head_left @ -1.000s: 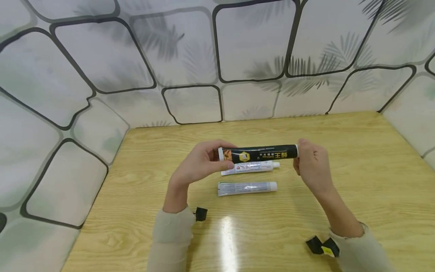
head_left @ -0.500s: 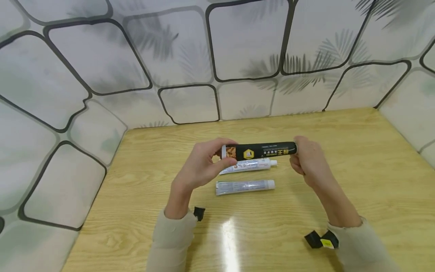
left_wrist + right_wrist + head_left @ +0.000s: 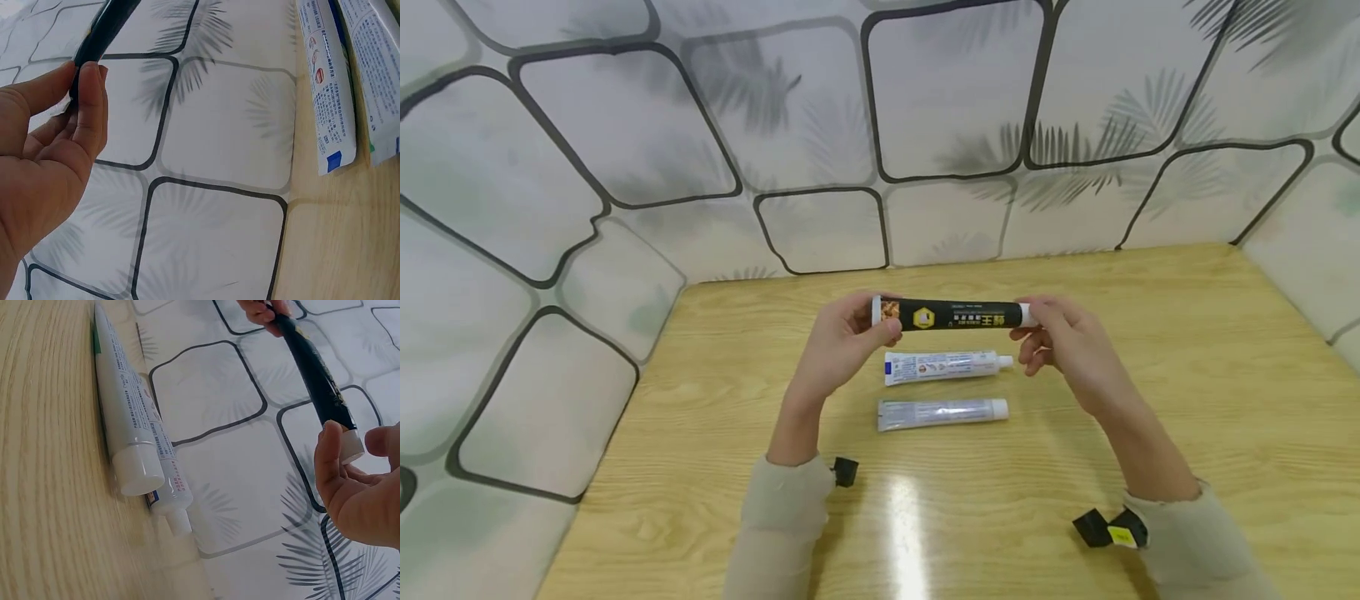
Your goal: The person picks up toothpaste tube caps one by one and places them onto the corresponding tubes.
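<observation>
My left hand pinches the flat end of a black toothpaste tube, held level above the table. At the tube's other end my right hand has its thumb and fingertips at the white cap. That cap sits on the tube in the right wrist view, with the fingers curled round one side. In the left wrist view the thumb and fingers press the dark tube between them. Below it on the table lie a white toothpaste tube and a silvery-grey toothpaste tube, caps to the right.
The wood-grain table meets a patterned wall covering at the back and sides. Black wrist-worn pieces show near the right sleeve, and another black piece by the left sleeve.
The black toothpaste tube has moved slightly up and left, uncovering more of the white tube. My right hand has loosened from a tight fist round the cap to fingertips, and the cap now shows.
</observation>
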`<action>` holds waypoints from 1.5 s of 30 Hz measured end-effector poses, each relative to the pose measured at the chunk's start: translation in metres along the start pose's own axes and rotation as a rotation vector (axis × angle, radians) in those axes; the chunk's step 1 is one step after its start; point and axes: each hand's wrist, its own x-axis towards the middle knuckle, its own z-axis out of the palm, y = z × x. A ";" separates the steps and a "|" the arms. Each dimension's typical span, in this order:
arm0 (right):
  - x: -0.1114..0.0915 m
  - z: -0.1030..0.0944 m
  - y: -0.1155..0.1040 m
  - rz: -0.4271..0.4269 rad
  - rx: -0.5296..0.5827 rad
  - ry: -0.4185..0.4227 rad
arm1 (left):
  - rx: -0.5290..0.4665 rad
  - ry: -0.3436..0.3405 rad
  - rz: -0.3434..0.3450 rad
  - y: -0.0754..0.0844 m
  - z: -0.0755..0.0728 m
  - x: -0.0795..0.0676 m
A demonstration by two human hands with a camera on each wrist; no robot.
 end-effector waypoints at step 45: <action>0.041 0.003 0.052 0.103 -0.256 -0.173 | 0.055 -0.025 -0.442 -0.061 0.014 0.026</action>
